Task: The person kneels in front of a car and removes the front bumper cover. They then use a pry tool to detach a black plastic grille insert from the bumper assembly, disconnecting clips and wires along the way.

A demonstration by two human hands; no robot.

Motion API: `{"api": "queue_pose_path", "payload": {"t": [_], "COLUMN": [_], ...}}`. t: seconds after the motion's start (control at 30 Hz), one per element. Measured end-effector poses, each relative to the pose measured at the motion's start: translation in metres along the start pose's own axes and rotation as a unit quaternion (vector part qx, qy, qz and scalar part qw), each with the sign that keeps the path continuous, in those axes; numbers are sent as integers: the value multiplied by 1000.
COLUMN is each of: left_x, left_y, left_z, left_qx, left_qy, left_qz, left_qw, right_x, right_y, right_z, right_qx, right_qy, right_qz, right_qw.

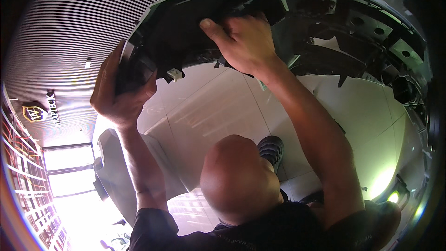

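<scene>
A large curved car bumper [320,51], its dark inner side toward me, arcs across the upper part of the head view. Its left end is gripped by my left hand [123,93], with the fingers round the outer edge and the thumb on the inside. Further along, my right hand [244,42] bears on the black inner face. The right thumb points left, while the other fingers curl over a black ledge and are partly hidden. Between the hands, a small pale clip [174,75] sticks out of the bumper's lower edge.
Tiled floor [209,97] lies beneath. A pale grey moulded panel [134,172] stands by my left forearm. A bare rounded body part and a dark shoe [271,151] show between my arms. A lit lamp [394,197] is at lower right; a slatted wall [83,32] rises at left.
</scene>
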State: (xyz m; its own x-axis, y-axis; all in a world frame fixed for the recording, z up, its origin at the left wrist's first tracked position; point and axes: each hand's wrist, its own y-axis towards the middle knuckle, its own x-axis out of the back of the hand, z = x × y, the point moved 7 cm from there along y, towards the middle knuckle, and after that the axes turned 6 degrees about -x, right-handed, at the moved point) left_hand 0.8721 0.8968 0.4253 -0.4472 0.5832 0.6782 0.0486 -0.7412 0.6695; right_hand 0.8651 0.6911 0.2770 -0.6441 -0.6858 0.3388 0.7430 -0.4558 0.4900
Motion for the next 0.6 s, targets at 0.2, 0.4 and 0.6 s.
{"api": "queue_pose_path", "payload": {"t": [0.2, 0.4, 0.6], "left_x": [3, 6, 5], "left_y": [1, 0, 4], "left_z": [-9, -24, -20], "left_qx": [11, 17, 36], "left_qy": [-7, 36, 22], "left_qz": [-2, -36, -27], "left_qw": [1000, 999, 999], "right_x": [5, 58, 60], "right_y": [-13, -32, -17], "right_z": [14, 67, 97], "right_qx": [66, 214, 280], "right_qy": [-63, -83, 11], "right_qz": [-3, -12, -94], "right_qw": [996, 973, 955]}}
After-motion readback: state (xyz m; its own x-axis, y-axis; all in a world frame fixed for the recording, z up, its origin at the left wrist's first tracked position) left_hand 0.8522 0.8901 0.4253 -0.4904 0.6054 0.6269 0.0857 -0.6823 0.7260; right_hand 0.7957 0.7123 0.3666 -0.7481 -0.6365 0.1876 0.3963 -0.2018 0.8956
